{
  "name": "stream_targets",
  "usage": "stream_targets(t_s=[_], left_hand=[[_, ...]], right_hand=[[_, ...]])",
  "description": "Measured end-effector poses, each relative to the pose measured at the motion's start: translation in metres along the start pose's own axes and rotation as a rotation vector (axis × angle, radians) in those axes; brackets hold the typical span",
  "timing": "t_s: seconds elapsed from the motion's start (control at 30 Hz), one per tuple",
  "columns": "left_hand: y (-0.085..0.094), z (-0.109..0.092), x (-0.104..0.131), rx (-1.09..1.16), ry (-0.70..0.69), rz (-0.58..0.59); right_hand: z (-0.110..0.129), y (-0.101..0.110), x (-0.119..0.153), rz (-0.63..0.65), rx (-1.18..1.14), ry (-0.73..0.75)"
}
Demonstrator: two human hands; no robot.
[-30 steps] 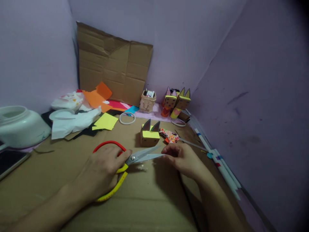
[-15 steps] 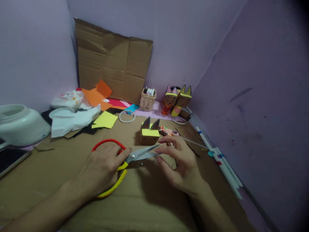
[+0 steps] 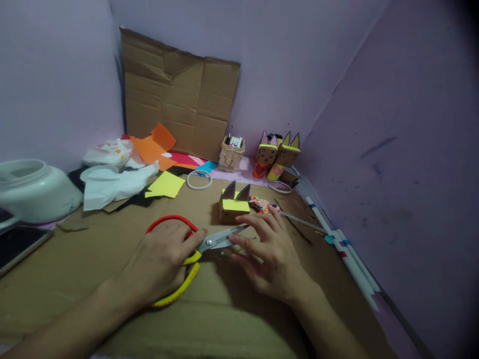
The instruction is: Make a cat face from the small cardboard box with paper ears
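My left hand (image 3: 162, 259) is closed around the handles of a pair of scissors (image 3: 215, 242), one handle red and the other yellow. The metal blades point right and are slightly parted. Over their tips hovers my right hand (image 3: 275, 257), fingers apart and curved; the index fingertip lies at the blades, and whether it presses on them I cannot tell. Just beyond the blades stands a small cardboard box (image 3: 234, 212) with a yellow top and two dark pointed ears. A colourful patterned piece (image 3: 262, 203) lies behind my right hand, partly covered by it.
Coloured paper (image 3: 164, 184) and white tissue (image 3: 116, 187) lie at the back left, near a white bowl (image 3: 37, 192) and a phone (image 3: 24, 244). Behind are a pen holder (image 3: 231, 154) and two eared cardboard figures (image 3: 279, 154). White sticks (image 3: 352, 259) lie along the right wall.
My right hand has shifted left along the blades, its fingers now further over them. My left hand still holds the scissors. The whole view has slid slightly.
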State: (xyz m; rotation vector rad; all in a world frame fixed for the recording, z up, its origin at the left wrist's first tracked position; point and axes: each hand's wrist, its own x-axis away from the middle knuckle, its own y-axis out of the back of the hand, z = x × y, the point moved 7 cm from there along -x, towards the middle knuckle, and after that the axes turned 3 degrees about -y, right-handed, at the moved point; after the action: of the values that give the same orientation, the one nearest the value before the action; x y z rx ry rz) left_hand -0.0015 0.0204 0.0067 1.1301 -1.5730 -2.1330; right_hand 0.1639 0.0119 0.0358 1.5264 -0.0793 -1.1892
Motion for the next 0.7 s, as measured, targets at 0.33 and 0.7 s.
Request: stream_targets(t_s=[0.33,0.7], left_hand=[[-0.003,0.001,-0.002,0.062,0.014,0.032],[-0.002,0.001,-0.002,0.035,0.02,0.021]], right_hand=[[0.002,0.001,-0.001,0.006,0.037,0.051],[-0.022,-0.006,0.005,-0.106,-0.497,-0.283]])
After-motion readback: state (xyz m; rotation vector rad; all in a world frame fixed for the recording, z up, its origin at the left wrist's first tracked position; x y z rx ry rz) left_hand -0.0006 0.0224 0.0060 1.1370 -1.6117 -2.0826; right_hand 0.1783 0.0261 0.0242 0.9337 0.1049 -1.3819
